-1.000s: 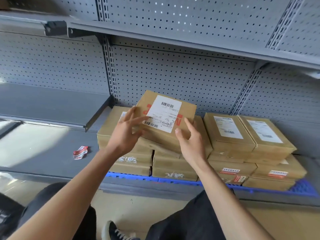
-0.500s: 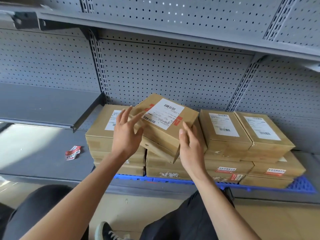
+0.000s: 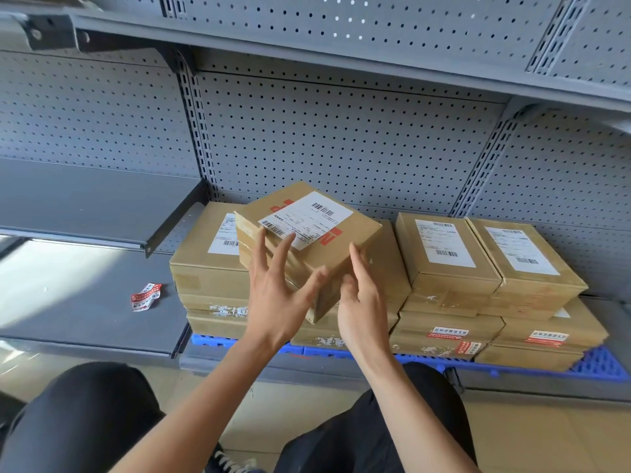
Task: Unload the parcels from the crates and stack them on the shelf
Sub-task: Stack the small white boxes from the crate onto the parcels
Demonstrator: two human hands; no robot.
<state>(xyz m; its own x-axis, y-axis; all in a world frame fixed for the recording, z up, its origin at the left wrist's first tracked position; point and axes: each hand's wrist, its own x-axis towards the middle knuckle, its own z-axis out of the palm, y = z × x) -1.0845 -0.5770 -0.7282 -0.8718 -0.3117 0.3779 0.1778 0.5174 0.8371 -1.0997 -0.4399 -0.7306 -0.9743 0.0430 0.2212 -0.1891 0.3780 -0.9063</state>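
Both forearms reach up from the bottom edge toward a tilted parcel (image 3: 309,244) set askew on the stacks. The left hand (image 3: 276,295) has its fingers spread and nearly straight, the tips against the parcel's near left face just below the white label (image 3: 305,218); the thumb stretches right along the lower edge. It presses rather than clasps, so this grip is wide open. The right hand (image 3: 362,302) stands edge-on with straight fingers laid flat against the parcel's right near side, its grip likewise open and curled round nothing.

The parcel leans across the left stack (image 3: 205,268) and the middle one, its near corner hanging lower between the two hands. How much of its underside touches the boxes below is hidden by the hands. Two more labelled boxes (image 3: 485,257) top the stacks to the right, side by side. The label print is too small to read. The person's dark-clothed knees and a shoe are cut off at the bottom edge.

The stacks stand on a blue plastic pallet (image 3: 594,365) on the lowest grey metal shelf (image 3: 85,302). A crumpled red-and-white sticker (image 3: 146,297) lies on that shelf left of the stacks. Behind is a grey perforated back panel (image 3: 324,138) with slotted uprights, another shelf above, and a shorter bracketed shelf at the left. The floor is pale beige.
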